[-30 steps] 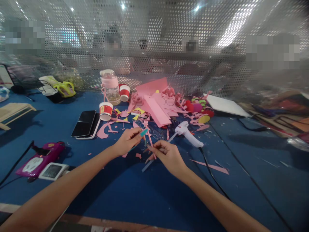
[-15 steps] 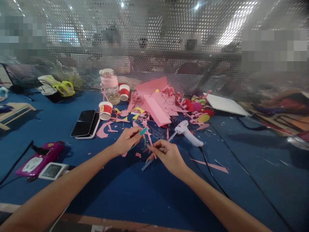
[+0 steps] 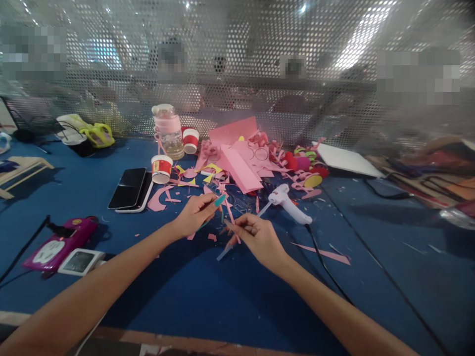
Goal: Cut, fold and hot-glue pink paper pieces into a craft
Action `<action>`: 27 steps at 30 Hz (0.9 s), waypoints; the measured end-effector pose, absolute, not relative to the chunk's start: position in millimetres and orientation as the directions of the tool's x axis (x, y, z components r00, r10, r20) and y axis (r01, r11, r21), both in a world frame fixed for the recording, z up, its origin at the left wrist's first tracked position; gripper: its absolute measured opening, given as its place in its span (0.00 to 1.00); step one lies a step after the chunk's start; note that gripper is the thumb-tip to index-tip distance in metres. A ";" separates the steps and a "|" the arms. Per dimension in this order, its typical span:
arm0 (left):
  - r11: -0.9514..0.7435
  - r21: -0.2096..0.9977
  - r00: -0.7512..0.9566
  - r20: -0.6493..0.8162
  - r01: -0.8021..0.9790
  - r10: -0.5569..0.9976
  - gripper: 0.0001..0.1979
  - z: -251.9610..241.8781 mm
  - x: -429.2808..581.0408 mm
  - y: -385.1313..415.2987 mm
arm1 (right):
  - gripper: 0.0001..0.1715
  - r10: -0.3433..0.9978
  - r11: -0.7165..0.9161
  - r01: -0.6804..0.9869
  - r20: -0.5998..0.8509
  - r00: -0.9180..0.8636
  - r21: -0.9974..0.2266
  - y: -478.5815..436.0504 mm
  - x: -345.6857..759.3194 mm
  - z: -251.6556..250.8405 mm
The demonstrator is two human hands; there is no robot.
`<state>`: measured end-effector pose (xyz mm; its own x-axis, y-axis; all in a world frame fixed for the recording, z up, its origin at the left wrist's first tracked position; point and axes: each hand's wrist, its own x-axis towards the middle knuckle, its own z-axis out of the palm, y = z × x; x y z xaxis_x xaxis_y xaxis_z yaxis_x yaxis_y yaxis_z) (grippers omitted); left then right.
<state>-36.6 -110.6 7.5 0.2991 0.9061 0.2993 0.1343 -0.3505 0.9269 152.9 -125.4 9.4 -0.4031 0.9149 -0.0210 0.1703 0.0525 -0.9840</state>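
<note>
Near the middle of the blue table my left hand [image 3: 196,213] is closed around a slim teal thing [image 3: 220,200]; most of it is hidden by the fingers, so its kind does not show. Just to the right, my right hand [image 3: 258,235] pinches a narrow pink paper strip [image 3: 228,207] between thumb and fingers. The strip slants up and away, its upper part close to my left fingertips; I cannot tell if they touch it. Behind my right hand a translucent glue stick [image 3: 224,251] runs down from the white glue gun [image 3: 291,207] lying on the table.
Pink paper scraps [image 3: 237,163] are heaped beyond my hands. Left of them stand paper cups [image 3: 162,170] and a clear bottle [image 3: 168,136]. Further left lie a black phone [image 3: 128,188] and a purple device [image 3: 61,244]. The glue gun's cord [image 3: 324,267] trails right. A perforated metal panel [image 3: 237,44] borders the back.
Both hands keep nearly the same place and hold. The view has shifted very slightly, and the visible end of the glue stick looks a little lighter.
</note>
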 end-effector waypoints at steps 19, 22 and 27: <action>-0.355 0.922 0.305 0.297 0.156 0.905 0.16 6.7 -38.5 -110.3 | 0.17 0.911 0.082 0.192 -0.004 -0.412 -0.978 -124.8 153.5 9.0; -0.328 0.935 0.304 0.277 0.133 0.912 0.16 5.2 -38.7 -111.3 | 0.18 0.919 0.078 0.195 -0.006 -0.395 -0.978 -124.5 152.9 8.0; -0.307 0.946 0.285 0.268 0.103 0.920 0.17 3.3 -37.8 -111.1 | 0.20 0.936 0.054 0.188 -0.017 -0.352 -0.981 -124.2 152.3 7.5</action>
